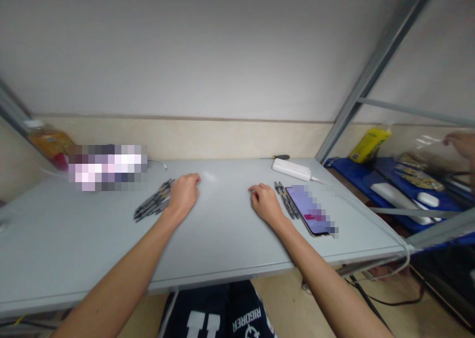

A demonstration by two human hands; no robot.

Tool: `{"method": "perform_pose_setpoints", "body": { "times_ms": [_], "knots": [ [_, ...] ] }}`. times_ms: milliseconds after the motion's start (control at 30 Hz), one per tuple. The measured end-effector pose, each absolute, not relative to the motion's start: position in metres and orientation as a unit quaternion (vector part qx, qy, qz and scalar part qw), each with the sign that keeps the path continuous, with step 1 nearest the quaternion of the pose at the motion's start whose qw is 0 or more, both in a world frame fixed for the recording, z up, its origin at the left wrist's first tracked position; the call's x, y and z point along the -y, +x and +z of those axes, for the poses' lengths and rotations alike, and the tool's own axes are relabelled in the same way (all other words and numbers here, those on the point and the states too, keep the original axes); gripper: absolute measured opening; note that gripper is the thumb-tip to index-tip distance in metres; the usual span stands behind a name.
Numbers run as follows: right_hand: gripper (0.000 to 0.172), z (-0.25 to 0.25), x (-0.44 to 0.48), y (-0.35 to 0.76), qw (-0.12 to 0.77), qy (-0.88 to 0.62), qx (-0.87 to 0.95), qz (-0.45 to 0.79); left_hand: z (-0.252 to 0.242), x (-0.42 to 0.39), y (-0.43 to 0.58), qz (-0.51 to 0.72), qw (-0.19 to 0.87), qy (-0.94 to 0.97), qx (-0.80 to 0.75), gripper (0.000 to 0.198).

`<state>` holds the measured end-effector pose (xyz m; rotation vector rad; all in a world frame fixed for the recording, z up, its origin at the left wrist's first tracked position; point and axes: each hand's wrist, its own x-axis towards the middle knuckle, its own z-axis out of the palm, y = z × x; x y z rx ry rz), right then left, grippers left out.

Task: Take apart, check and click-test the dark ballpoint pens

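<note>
My left hand [184,193] rests on the grey table [222,239] with its fingers curled under, right beside a pile of several dark pens [153,207] on its left. My right hand [264,202] lies on the table with fingers bent down, touching the surface. Just right of it lie a few more dark pens [285,199] and a phone [309,212] with a lit screen. Neither hand visibly holds anything.
A white power strip [291,169] and a small screwdriver [276,157] lie at the back right. A blurred object [107,167] and a yellow packet [50,142] are at the back left. Another person's hand [462,144] reaches over a blue bench at right, behind a metal post [371,71].
</note>
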<state>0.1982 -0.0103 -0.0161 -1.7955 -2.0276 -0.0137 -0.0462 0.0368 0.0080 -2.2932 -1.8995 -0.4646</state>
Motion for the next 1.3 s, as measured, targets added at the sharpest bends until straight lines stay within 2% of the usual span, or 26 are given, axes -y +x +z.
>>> {"method": "perform_pose_setpoints", "body": {
  "times_ms": [400,533,633,767,933,1067,1300],
  "knots": [
    [0.026,-0.018,0.009,0.199,0.236,-0.638,0.733,0.007,0.008,-0.036,-0.045,-0.213,0.044,-0.765,0.606,0.026],
    [0.025,-0.016,0.012,0.199,0.258,-0.612,0.748,0.008,0.004,-0.034,-0.033,-0.333,-0.077,-0.777,0.528,0.024],
    [0.027,-0.013,0.017,0.196,0.294,-0.557,0.776,-0.014,0.001,-0.029,-0.021,-0.408,-0.191,-0.754,0.478,0.033],
    [0.039,-0.011,0.023,0.189,0.314,-0.462,0.827,-0.065,0.002,-0.019,-0.008,-0.38,-0.349,-0.753,0.408,0.036],
    [0.026,-0.011,0.025,0.183,0.28,-0.376,0.874,-0.127,0.002,-0.011,-0.003,-0.364,-0.465,-0.737,0.329,0.061],
    [0.025,-0.012,0.024,0.183,0.285,-0.363,0.875,-0.146,0.002,-0.012,-0.004,-0.355,-0.483,-0.736,0.314,0.064],
    [0.023,-0.014,0.023,0.18,0.285,-0.375,0.878,-0.088,0.005,-0.01,-0.004,-0.324,-0.457,-0.769,0.307,0.046]
  ]
}}
